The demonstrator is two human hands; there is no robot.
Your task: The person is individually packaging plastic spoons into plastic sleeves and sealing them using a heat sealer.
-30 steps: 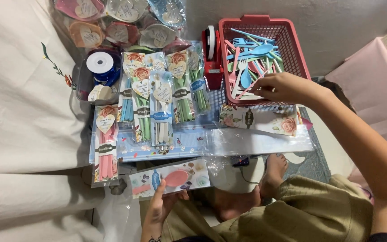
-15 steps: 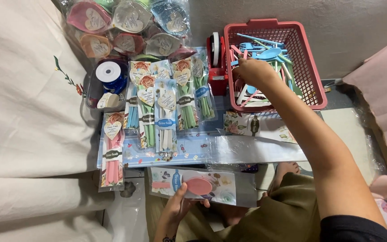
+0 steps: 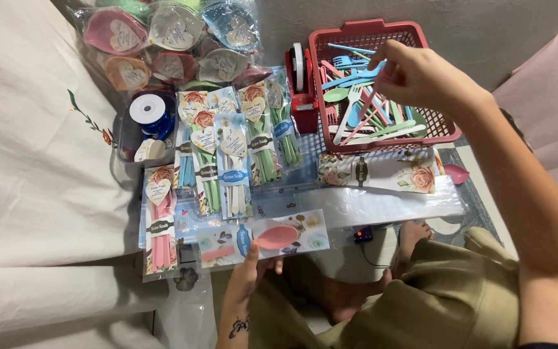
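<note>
Right hand reaching into red basket, fingers pinching a pink utensil among the loose forks and spoons. Left hand gripping floral card with pink spoon lying on it, low centre. Wrapped cutlery packs lying just beyond the card

The floor carries a red mesh basket of plastic cutlery, rows of wrapped cutlery packets, heart-labelled bundles, and clear plastic sleeves.
</note>
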